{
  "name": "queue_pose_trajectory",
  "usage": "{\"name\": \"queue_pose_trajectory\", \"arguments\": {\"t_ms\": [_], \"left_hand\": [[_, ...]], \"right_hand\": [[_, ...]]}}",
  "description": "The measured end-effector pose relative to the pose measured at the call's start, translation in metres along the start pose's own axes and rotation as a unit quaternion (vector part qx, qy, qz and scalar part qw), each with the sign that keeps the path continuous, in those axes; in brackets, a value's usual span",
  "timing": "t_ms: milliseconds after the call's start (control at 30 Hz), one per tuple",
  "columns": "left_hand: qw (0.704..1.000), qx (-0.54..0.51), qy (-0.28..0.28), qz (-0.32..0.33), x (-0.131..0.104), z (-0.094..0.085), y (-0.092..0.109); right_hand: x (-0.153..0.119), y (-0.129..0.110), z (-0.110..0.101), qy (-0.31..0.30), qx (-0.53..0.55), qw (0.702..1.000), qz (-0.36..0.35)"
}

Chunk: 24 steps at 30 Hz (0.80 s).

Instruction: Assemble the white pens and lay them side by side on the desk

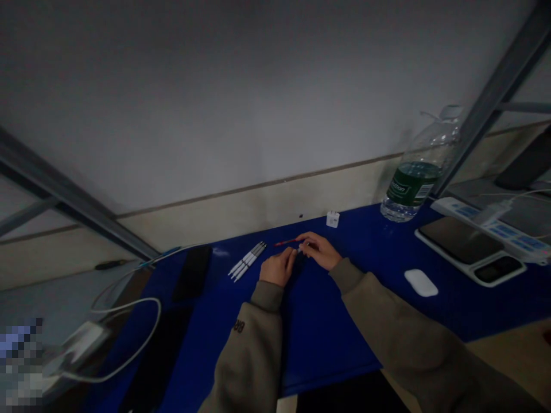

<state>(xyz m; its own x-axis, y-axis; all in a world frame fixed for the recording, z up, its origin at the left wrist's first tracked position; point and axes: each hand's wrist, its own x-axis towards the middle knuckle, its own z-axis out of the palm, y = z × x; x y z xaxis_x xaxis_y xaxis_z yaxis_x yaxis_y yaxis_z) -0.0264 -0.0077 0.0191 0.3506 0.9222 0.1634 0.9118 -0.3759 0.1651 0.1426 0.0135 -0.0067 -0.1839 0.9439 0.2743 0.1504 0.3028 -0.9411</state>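
My left hand (276, 268) and my right hand (319, 250) meet near the middle of the blue table (322, 332). Between their closed fingertips is a small whitish piece (300, 248), too small to make out; both hands pinch at it. A thin red stick (284, 243), like a pen refill, lies just beyond the hands, its right end reaching my right fingers. Several white pens (247, 261) with dark tips rest side by side to the left of my left hand.
A white plug adapter (333, 219) stands by the wall. Further right are a large water bottle (411, 183), a white oval case (420, 283), a scale-like device (469, 249) and a power strip (495, 226). At left lie a black phone-like slab (192, 272) and a white cable (159, 321).
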Motion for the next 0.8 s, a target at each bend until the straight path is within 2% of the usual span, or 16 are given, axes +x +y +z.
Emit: {"name": "queue_pose_trajectory", "arguments": {"t_ms": [100, 167, 300, 400, 533, 633, 733, 800], "left_hand": [[0.999, -0.018, -0.012, 0.025, 0.000, 0.002, -0.003], [0.998, -0.029, -0.019, 0.049, -0.001, 0.002, -0.003], [0.999, -0.008, -0.023, 0.031, 0.000, 0.002, -0.002], [1.000, -0.003, -0.023, 0.014, 0.000, 0.002, -0.002], [0.999, -0.030, -0.018, 0.042, -0.001, 0.001, -0.003], [0.999, -0.020, -0.032, 0.036, -0.001, 0.002, -0.004], [0.999, -0.001, -0.040, 0.004, 0.000, 0.002, -0.005], [0.999, -0.006, -0.040, 0.008, 0.000, 0.001, -0.004]], "right_hand": [[-0.001, -0.001, 0.000, -0.018, 0.008, 1.000, -0.024], [-0.003, -0.002, -0.001, -0.024, 0.015, 0.999, -0.016], [-0.003, -0.002, -0.001, -0.035, 0.032, 0.999, -0.013], [-0.002, 0.003, -0.002, -0.023, -0.032, 0.999, -0.021], [-0.002, 0.007, -0.003, -0.002, -0.141, 0.990, 0.005], [-0.002, 0.007, -0.002, -0.013, -0.146, 0.989, 0.014], [-0.002, 0.006, -0.001, -0.008, -0.130, 0.991, -0.016], [-0.002, 0.005, -0.001, -0.008, -0.143, 0.989, -0.024]]}}
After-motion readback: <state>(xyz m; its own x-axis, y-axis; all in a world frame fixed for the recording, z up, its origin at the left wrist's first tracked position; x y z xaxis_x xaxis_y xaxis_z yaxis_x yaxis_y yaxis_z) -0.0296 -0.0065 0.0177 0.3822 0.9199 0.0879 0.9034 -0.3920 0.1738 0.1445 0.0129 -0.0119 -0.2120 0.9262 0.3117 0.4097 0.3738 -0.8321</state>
